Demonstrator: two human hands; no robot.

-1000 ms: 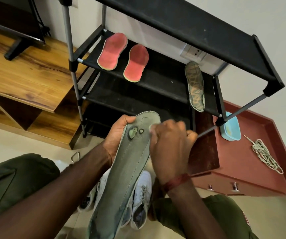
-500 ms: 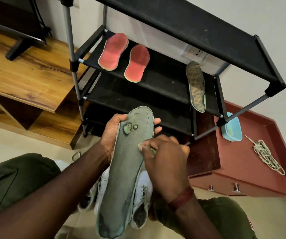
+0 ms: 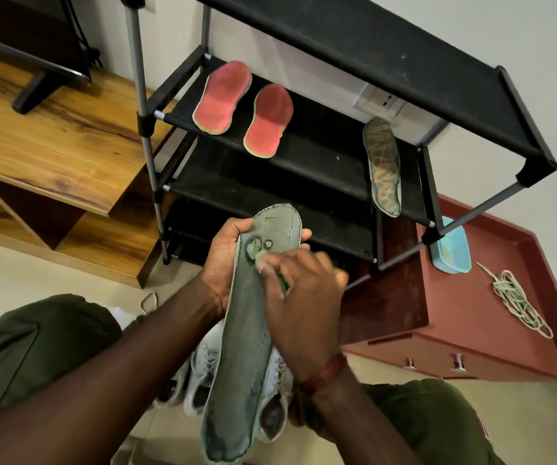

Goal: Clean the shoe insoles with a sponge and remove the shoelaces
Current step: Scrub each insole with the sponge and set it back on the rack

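Note:
My left hand grips a long grey-green insole near its upper end, held upright in front of me. My right hand presses a small green sponge, mostly hidden under the fingers, against the insole's face just below two worn spots. White shoes with laces stand on the floor behind the insole. Two red insoles and a patterned insole lie on the black rack's middle shelf. A bundle of loose shoelaces lies on the red cabinet.
A blue tub sits on the red cabinet beside the rack's leg. A wooden TV unit stands at the left. My knees in green trousers flank the shoes.
My right hand slid the sponge down the insole and then back up toward the worn spots. The left hand shifted the insole slightly while holding it.

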